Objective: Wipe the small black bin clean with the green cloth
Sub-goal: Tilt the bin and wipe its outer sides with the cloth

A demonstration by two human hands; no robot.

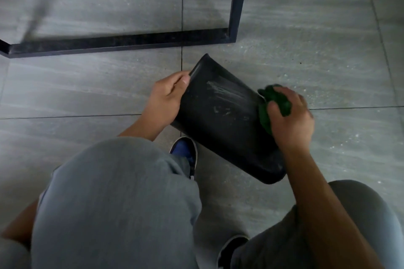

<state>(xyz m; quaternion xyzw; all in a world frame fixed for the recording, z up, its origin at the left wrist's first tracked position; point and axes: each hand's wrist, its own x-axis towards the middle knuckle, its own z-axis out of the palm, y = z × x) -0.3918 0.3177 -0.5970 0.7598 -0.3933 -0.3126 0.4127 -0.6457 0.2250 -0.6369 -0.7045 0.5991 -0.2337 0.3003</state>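
Bin (220, 120) tipped on its side over the floor (87, 94), looks light, stiff plastic. Left hand (165, 98) clamps its edge; right hand (290, 120) closed on bunched green cloth (276, 102), soft, pressed against the side wall.

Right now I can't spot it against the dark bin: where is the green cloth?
In the head view, right of centre, the green cloth is bunched in the right hand, pressed against the right edge of the black bin.

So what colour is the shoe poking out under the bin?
Blue, with a pale sole edge: the shoe shows best in the head view.
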